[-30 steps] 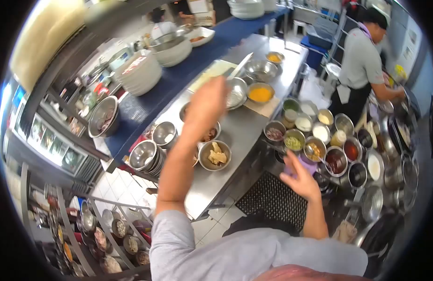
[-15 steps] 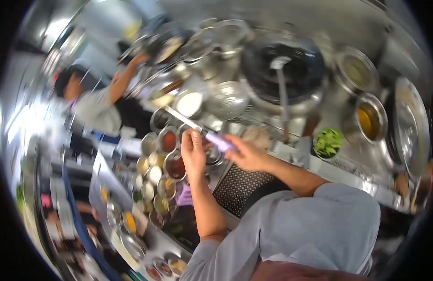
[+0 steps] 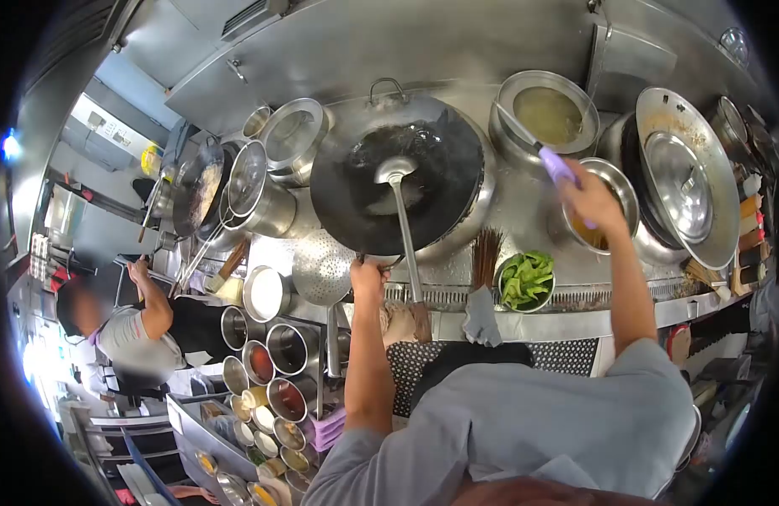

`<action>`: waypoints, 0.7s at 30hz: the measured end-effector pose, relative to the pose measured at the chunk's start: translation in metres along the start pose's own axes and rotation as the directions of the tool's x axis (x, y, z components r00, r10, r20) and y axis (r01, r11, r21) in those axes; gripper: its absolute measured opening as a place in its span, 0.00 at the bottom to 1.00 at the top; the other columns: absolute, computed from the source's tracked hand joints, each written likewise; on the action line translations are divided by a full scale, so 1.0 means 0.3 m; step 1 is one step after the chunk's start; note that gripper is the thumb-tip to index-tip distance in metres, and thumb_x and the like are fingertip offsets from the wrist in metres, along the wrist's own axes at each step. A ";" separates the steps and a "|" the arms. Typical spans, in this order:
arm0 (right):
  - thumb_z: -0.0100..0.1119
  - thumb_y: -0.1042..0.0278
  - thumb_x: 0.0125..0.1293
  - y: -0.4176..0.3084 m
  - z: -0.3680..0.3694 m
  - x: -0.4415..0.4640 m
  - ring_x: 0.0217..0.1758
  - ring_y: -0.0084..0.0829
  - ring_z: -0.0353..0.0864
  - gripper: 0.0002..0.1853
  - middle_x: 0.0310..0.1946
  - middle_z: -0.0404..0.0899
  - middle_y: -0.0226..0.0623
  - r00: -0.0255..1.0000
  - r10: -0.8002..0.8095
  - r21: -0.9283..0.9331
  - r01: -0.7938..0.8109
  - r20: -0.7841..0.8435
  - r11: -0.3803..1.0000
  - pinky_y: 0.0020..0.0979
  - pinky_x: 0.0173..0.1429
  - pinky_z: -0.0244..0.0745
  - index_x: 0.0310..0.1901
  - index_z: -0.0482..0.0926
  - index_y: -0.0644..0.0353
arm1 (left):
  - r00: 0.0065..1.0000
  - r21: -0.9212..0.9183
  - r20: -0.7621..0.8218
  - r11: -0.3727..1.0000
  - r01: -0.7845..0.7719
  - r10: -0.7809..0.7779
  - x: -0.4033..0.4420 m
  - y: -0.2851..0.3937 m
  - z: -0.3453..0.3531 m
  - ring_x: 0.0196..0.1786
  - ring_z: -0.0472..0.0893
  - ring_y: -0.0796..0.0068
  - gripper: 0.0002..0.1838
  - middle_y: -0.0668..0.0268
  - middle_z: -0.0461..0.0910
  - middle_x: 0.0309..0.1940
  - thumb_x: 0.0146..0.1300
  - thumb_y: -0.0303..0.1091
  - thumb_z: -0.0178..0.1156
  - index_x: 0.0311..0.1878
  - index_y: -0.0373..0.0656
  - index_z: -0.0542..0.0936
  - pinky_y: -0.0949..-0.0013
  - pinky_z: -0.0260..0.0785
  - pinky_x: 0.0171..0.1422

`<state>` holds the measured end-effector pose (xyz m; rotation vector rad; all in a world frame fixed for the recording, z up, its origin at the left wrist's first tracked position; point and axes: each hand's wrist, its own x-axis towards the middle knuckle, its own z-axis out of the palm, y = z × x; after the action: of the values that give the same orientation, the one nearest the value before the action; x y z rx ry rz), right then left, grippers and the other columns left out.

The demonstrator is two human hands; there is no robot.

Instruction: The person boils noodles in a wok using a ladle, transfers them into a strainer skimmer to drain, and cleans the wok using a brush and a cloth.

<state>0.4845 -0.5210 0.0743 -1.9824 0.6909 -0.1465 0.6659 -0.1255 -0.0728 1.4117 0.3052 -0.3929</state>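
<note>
My left hand (image 3: 368, 278) is closed at the near rim of a big black wok (image 3: 339, 181), around its loop handle. A steel ladle (image 3: 404, 223) rests in the wok, its bowl in dark, shiny contents and its handle toward me. In my right hand (image 3: 596, 202) is a purple-handled tool (image 3: 559, 169) with a long, slim metal shaft; whether it is a blade or a probe I cannot tell. Its tip reaches over a steel pot (image 3: 501, 126) of pale yellowish liquid. Below my right hand stands a smaller pot (image 3: 632, 207) with orange-yellow contents.
A bowl of green leaves (image 3: 527, 280) and a bamboo brush (image 3: 486, 253) sit at the front edge. Left are a perforated skimmer (image 3: 322, 266), several seasoning tins (image 3: 287, 350) and a co-worker (image 3: 141, 337). A large metal basin (image 3: 722, 198) stands at right.
My hands have come apart. The left has gone to the wok's rim; the right has carried the purple-handled tool rightward over the pots. My view has turned toward the stove.
</note>
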 end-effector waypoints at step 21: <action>0.62 0.67 0.54 -0.182 0.894 0.854 0.43 0.39 0.85 0.12 0.41 0.85 0.32 0.759 0.046 -0.751 0.650 0.650 -0.113 0.43 0.42 0.81 0.41 0.86 0.51 | 0.947 0.186 -0.308 0.970 0.159 -0.096 -0.539 0.140 -0.469 0.12 0.68 0.78 0.04 0.60 0.74 0.23 0.63 0.25 0.43 0.37 0.36 0.67 0.79 0.62 0.10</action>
<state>0.8216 -0.4287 -0.0611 -3.4394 -0.3773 0.8943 0.5429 0.0320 0.0152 1.6657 0.6186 -0.3247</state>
